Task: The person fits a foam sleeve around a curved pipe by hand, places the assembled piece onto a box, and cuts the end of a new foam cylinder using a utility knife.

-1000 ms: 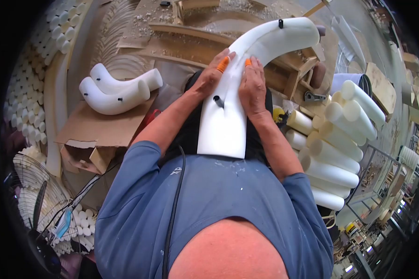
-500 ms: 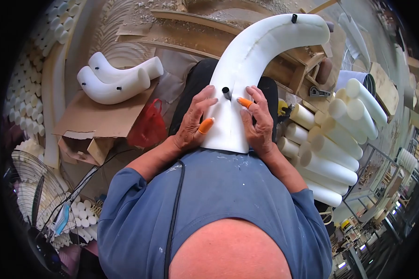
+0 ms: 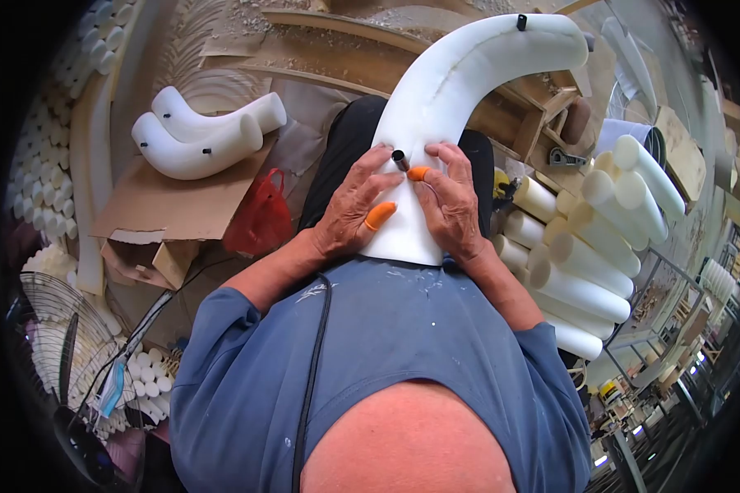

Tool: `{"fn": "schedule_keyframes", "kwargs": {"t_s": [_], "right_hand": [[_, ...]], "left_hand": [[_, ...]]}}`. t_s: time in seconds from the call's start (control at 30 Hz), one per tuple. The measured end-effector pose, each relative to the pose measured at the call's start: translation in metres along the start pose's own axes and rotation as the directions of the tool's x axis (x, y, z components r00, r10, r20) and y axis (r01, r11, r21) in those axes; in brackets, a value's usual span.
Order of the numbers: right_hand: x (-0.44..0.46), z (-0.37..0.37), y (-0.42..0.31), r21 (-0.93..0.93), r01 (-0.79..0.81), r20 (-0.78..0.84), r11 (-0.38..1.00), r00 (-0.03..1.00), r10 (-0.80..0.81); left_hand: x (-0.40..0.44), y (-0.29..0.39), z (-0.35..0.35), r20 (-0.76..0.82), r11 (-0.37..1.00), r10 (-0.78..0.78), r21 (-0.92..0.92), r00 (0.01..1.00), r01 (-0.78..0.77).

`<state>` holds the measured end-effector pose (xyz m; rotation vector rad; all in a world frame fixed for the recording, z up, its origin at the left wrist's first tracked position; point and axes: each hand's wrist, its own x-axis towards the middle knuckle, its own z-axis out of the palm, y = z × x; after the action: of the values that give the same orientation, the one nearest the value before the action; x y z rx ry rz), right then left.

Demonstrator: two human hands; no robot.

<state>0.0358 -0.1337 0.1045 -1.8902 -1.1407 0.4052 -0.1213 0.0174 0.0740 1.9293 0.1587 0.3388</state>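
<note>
A large curved white foam tube [image 3: 436, 90] rests across my lap, its wide end against my shirt. My left hand [image 3: 355, 205] presses on its left side with bent fingers, an orange finger cot [image 3: 381, 216] on the thumb. From the right side, my right hand [image 3: 454, 205] grips the same tube; its orange-capped finger [image 3: 418, 173] touches or nearly touches a short black peg [image 3: 400, 158] standing in the foam. Another black peg [image 3: 521, 22] sticks out near the far end of the tube. The undersides of both hands are hidden.
Two smaller curved foam tubes [image 3: 197, 156] with black pegs lie on a cardboard box [image 3: 173, 193] at the left, beside a red plastic bag [image 3: 259, 218]. Straight white foam cylinders [image 3: 588, 267] are stacked on the right. A wooden frame [image 3: 329, 70] stands ahead, and a fan [image 3: 66, 337] lower left.
Both hands have shifted inward and slightly up along the tube, closer to the near black peg. The right hand's orange-capped finger has come beside the peg's base.
</note>
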Motion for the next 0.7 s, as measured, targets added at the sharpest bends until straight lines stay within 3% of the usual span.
{"fn": "schedule_keyframes", "kwargs": {"t_s": [0.03,0.13,0.23,0.27,0.37,0.5,0.6,0.67,0.7], "right_hand": [[-0.002,-0.002,-0.001,0.042,-0.025,0.01,0.999,1.0,0.025],[-0.01,-0.009,-0.011,0.521,-0.224,-0.04,0.824,0.958,0.285],[-0.013,-0.005,-0.008,0.27,-0.174,-0.042,0.947,0.98,0.192],[-0.015,0.001,-0.007,0.174,-0.114,-0.035,0.978,0.992,0.122],[-0.01,0.006,-0.004,-0.033,-0.014,-0.03,0.999,0.999,0.013],[-0.016,-0.006,-0.003,0.099,-0.049,0.039,0.994,0.998,0.045],[-0.028,-0.002,-0.01,0.54,-0.243,-0.086,0.806,0.936,0.34],[-0.038,0.01,-0.005,0.441,-0.302,-0.073,0.845,0.926,0.369],[-0.038,0.014,-0.009,0.287,-0.276,-0.085,0.917,0.947,0.311]], "left_hand": [[-0.001,0.001,-0.002,0.003,1.0,-0.004,-0.021,1.0,0.004],[-0.005,0.002,-0.011,-0.039,0.933,-0.111,-0.347,0.993,0.091],[-0.005,0.007,-0.014,-0.029,0.978,-0.042,-0.206,0.999,0.036],[-0.007,0.002,-0.009,0.011,0.998,-0.014,-0.066,1.0,0.014],[-0.001,0.008,-0.007,0.044,0.998,-0.061,0.037,0.997,0.059],[-0.005,0.013,-0.013,0.032,0.989,-0.099,-0.11,0.995,0.102],[-0.01,0.031,-0.011,-0.111,0.948,-0.25,-0.232,0.962,0.22],[-0.008,0.035,-0.005,-0.144,0.908,-0.366,-0.272,0.919,0.319],[-0.011,0.032,0.005,-0.147,0.948,-0.306,-0.142,0.941,0.286]]}}
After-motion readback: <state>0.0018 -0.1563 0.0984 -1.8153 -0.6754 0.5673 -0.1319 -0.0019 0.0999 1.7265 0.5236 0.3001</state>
